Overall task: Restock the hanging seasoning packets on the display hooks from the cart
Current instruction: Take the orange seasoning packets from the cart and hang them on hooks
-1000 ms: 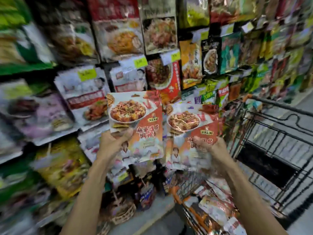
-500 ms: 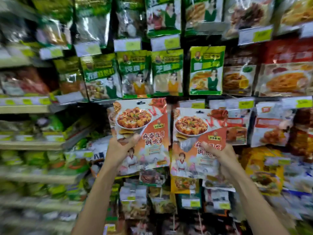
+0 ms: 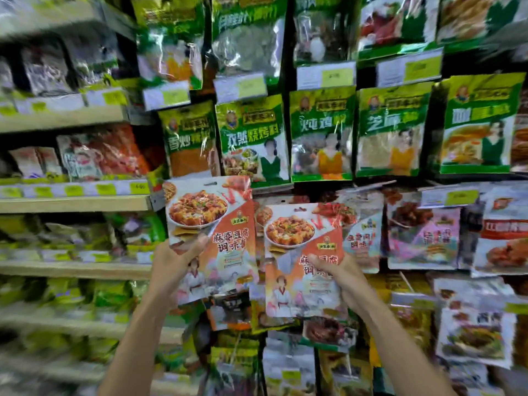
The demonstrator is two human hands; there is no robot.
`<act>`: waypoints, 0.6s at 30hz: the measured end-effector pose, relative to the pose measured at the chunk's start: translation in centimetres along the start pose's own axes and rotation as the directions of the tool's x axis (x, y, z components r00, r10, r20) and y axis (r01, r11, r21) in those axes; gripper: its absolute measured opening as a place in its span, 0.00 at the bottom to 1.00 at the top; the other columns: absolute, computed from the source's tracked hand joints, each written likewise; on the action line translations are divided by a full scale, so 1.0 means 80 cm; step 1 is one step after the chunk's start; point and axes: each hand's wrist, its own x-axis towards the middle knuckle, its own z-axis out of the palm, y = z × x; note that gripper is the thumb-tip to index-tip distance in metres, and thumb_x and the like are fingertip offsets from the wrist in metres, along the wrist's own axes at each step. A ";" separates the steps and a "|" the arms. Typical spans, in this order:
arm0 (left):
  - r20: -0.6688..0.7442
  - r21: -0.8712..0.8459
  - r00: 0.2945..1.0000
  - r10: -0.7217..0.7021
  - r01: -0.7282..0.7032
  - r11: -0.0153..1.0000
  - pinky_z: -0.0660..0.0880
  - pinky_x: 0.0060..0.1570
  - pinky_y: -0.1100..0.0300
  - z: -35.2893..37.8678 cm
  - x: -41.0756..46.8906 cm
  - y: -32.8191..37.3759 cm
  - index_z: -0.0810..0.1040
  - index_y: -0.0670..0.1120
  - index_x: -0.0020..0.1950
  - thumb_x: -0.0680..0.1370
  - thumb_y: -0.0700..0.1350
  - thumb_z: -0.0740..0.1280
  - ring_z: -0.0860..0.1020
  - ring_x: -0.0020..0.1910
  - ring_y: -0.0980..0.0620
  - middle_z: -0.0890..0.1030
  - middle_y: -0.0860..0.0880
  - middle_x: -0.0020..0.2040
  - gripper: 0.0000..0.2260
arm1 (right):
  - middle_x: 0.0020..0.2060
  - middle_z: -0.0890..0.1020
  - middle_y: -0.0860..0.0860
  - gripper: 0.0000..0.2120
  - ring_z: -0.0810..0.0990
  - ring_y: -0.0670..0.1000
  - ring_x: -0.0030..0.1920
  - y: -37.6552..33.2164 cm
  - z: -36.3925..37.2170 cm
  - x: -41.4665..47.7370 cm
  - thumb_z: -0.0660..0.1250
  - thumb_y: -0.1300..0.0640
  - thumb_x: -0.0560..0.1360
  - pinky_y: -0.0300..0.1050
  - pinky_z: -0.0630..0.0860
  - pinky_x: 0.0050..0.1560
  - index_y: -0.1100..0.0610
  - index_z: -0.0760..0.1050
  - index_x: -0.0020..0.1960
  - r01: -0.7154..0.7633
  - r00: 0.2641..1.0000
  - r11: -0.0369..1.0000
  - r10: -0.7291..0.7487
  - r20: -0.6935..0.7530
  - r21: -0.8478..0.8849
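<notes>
I hold two orange-and-white mapo tofu seasoning packets up in front of the hanging display. My left hand (image 3: 174,262) grips the left packet (image 3: 217,224) by its lower left side. My right hand (image 3: 340,277) grips the right packet (image 3: 297,252) at its middle, slightly lower than the other. Each packet shows a hang slot at its top edge. Both sit just below a row of green packets (image 3: 320,135) hanging on hooks. The cart is out of view.
Hanging packets fill the wall ahead and to the right, with yellow price tags (image 3: 334,77) above each row. Pale shelves (image 3: 71,202) with bagged goods run along the left. Red and pink packets (image 3: 423,238) hang to the right of my hands.
My view has swung left from the cart to the display wall. Both packets have risen and moved closer to the hooks, the left one now higher than the right.
</notes>
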 end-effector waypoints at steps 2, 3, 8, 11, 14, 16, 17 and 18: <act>-0.011 0.006 1.000 -0.017 0.017 1.000 0.67 0.29 0.54 -0.005 0.014 -0.006 0.67 0.49 0.16 0.74 0.47 0.71 0.67 0.20 0.52 0.68 0.50 0.17 0.27 | 0.44 0.86 0.53 0.14 0.85 0.48 0.40 0.004 0.015 0.020 0.75 0.56 0.66 0.41 0.80 0.41 0.57 0.79 0.50 -0.014 1.000 1.000 0.015 -0.002 0.014; -0.021 0.004 0.999 -0.026 0.026 1.000 0.68 0.28 0.55 -0.006 0.019 -0.010 0.67 0.48 0.16 0.74 0.46 0.72 0.68 0.20 0.52 0.69 0.50 0.17 0.27 | 0.43 0.86 0.52 0.12 0.85 0.49 0.42 0.005 0.021 0.030 0.75 0.57 0.66 0.41 0.79 0.42 0.56 0.79 0.49 -0.023 1.000 1.000 0.023 -0.006 0.018; -0.031 -0.059 0.999 -0.026 0.024 0.998 0.64 0.26 0.62 -0.002 0.035 -0.024 0.69 0.48 0.17 0.74 0.42 0.71 0.65 0.19 0.56 0.69 0.53 0.18 0.25 | 0.46 0.86 0.51 0.17 0.83 0.53 0.52 0.017 0.039 0.071 0.77 0.57 0.64 0.48 0.78 0.56 0.56 0.78 0.51 -0.075 0.997 0.997 0.074 -0.037 -0.007; -0.018 -0.068 1.000 -0.017 0.016 0.998 0.65 0.24 0.66 0.001 0.039 -0.028 0.71 0.50 0.17 0.74 0.42 0.71 0.65 0.18 0.59 0.68 0.54 0.17 0.25 | 0.49 0.85 0.51 0.24 0.81 0.53 0.55 0.020 0.040 0.087 0.78 0.52 0.61 0.55 0.72 0.65 0.57 0.77 0.55 -0.104 0.993 0.995 0.104 -0.057 -0.003; -0.010 -0.076 1.000 -0.021 0.020 0.997 0.66 0.29 0.59 0.002 0.044 -0.029 0.68 0.49 0.18 0.74 0.43 0.72 0.66 0.19 0.56 0.68 0.54 0.18 0.25 | 0.51 0.85 0.53 0.28 0.81 0.55 0.57 0.022 0.039 0.095 0.78 0.50 0.59 0.59 0.71 0.66 0.58 0.77 0.56 -0.114 0.992 0.993 0.114 -0.046 0.003; -0.005 -0.082 1.000 -0.023 0.023 0.996 0.65 0.31 0.58 0.004 0.048 -0.031 0.68 0.50 0.18 0.74 0.44 0.72 0.65 0.20 0.57 0.67 0.55 0.18 0.25 | 0.50 0.85 0.53 0.28 0.82 0.55 0.56 0.025 0.039 0.100 0.78 0.51 0.60 0.59 0.72 0.65 0.59 0.77 0.56 -0.122 0.992 0.993 0.122 -0.032 -0.003; -0.005 -0.078 1.000 -0.023 0.023 0.997 0.64 0.30 0.59 0.004 0.049 -0.032 0.69 0.50 0.18 0.74 0.44 0.72 0.65 0.20 0.57 0.67 0.55 0.18 0.24 | 0.50 0.85 0.54 0.28 0.82 0.55 0.56 0.026 0.040 0.103 0.78 0.52 0.60 0.58 0.72 0.64 0.60 0.77 0.57 -0.131 0.991 0.991 0.131 -0.031 0.000; -0.005 -0.079 1.000 -0.020 0.020 0.997 0.64 0.30 0.59 0.005 0.050 -0.034 0.68 0.51 0.18 0.73 0.45 0.72 0.64 0.19 0.58 0.67 0.55 0.18 0.24 | 0.51 0.85 0.54 0.28 0.81 0.56 0.56 0.028 0.041 0.107 0.78 0.53 0.61 0.57 0.73 0.63 0.60 0.76 0.58 -0.142 0.989 0.990 0.142 -0.036 0.011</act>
